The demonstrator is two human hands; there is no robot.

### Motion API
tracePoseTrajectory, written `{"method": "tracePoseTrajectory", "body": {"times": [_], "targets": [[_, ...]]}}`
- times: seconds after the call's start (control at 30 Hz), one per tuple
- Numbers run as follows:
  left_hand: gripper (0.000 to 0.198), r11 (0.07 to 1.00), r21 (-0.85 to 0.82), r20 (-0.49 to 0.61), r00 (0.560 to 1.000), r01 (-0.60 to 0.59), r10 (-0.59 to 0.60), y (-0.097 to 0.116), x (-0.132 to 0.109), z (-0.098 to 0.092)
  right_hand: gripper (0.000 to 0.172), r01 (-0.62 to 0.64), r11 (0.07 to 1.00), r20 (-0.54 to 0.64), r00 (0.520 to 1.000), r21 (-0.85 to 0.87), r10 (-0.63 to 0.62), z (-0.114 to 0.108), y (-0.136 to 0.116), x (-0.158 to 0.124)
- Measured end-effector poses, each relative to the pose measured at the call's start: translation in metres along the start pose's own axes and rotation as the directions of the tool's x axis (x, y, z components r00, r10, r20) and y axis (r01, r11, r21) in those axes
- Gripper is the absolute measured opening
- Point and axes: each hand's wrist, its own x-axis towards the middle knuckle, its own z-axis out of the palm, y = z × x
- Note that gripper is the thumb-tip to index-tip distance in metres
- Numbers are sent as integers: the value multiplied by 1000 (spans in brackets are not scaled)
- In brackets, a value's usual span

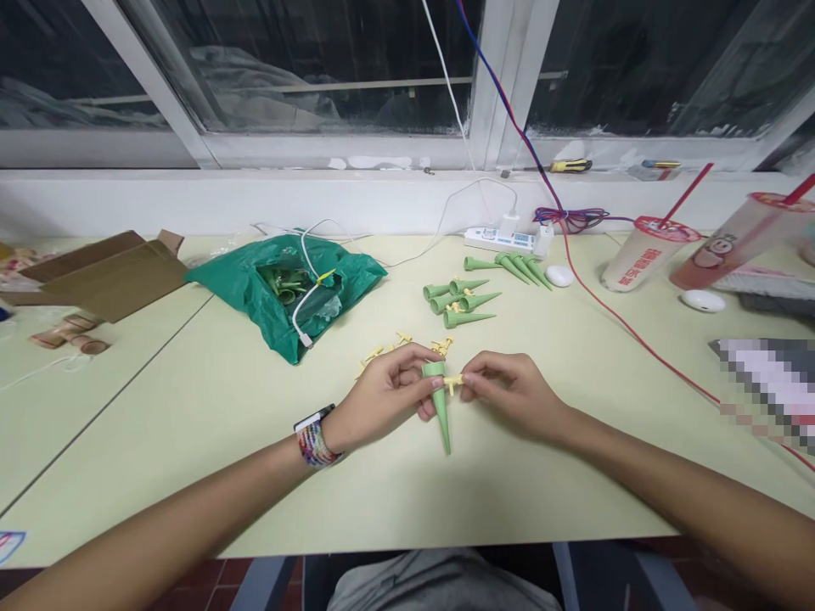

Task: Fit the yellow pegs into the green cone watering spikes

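Starting at the left, we note a green plastic bag (pixel 238 273) lying open on the table (pixel 210 484), with more green spikes (pixel 288 288) visible inside; we count these as stock remaining. Loose yellow fittings (pixel 403 339) lie just beyond the left hand (pixel 391 390), and we judge them unused.

The left hand closes thumb and fingers around the collar end of a green spike (pixel 444 424), held point down above the table's near half. A yellow fitting (pixel 452 381) with a short side stub meets the spike's side below the collar; whether it is seated we cannot tell. Beyond it, five green spikes (pixel 469 319) lie grouped, yellow parts showing among them; we judge at least some complete.

The right hand (pixel 513 390) pinches the outer end of the fitting between thumb and fingertips, leaving no gap. Farther back, a row of green spikes (pixel 517 268) shows no yellow parts, so we record these as apparently unfitted. Overall, we assess the work as partway through.
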Motion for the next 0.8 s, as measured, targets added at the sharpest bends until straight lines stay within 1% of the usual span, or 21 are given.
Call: {"method": "tracePoseTrajectory", "body": {"times": [0.03, 0.07, 0.1, 0.13, 0.2, 0.27, 0.33, 0.37, 0.4, 0.43, 0.47, 0.57, 0.63, 0.67, 0.73, 0.8], "targets": [[41, 1000, -8, 3, 1000, -1, 1, 0, 0, 0, 23, -8, 1000, 1, 1000, -10, 8, -1, 0, 0], [41, 1000, -15, 3, 1000, -2, 2, 0, 0, 1, 21, 0, 1000, 3, 1000, -12, 0, -1, 0, 1], [41, 1000, -20, 3, 1000, -4, 4, 1, 0, 1, 17, 23, 1000, -1, 1000, -5, -23, -1, 0, 1], [41, 1000, -23, 2, 1000, -7, 7, 1, 0, 1, 16, 53, 999, -5, 999, 3, -53, -1, 0, 1], [41, 999, -28, -2, 1000, -16, 16, 1, 1, 1, 20, 97, 995, -11, 995, 1, -97, -2, 1, 1], [41, 999, -30, -8, 1000, -28, 28, 2, 1, 2, 14, 84, 996, 15, 996, -40, -83, -3, 0, 1], [42, 999, -35, -16, 999, -34, 34, 4, 1, 2, 29, 47, 996, 59, 997, -73, -43, -4, -1, 1], [42, 998, -41, -18, 999, -36, 36, 4, 2, 2, 31, 32, 997, 79, 996, -68, -27, -5, -1, 1], [42, 998, -46, -19, 999, -39, 38, 5, 2, 3, 28, 29, 998, 87, 996, -50, -24, -5, -1, 1], [42, 998, -48, -20, 999, -42, 41, 5, 2, 3, 22, 36, 999, 80, 996, -26, -33, -5, -1, 1], [42, 998, -45, -19, 999, -46, 45, 5, 2, 3, 20, 45, 999, 70, 997, -2, -44, -5, 0, 1], [40, 998, -29, -10, 999, -52, 52, 5, 2, 3, 21, 64, 997, 73, 995, 29, -66, -5, 1, 0], [40, 998, -23, -5, 999, -51, 51, 4, 1, 3, 32, 48, 997, 85, 995, 56, -53, -5, 2, 0], [40, 998, -21, -3, 999, -52, 52, 4, 1, 3, 33, 43, 997, 77, 996, 71, -48, -5, 2, 0], [41, 998, -19, -6, 998, -60, 60, 3, 2, 2, 27, 61, 995, 47, 997, 75, -65, -5, 2, 0], [41, 998, -12, -9, 998, -69, 69, 4, 2, 2, 23, 79, 996, 48, 996, 27, -81, -5, 0, 0]]}}
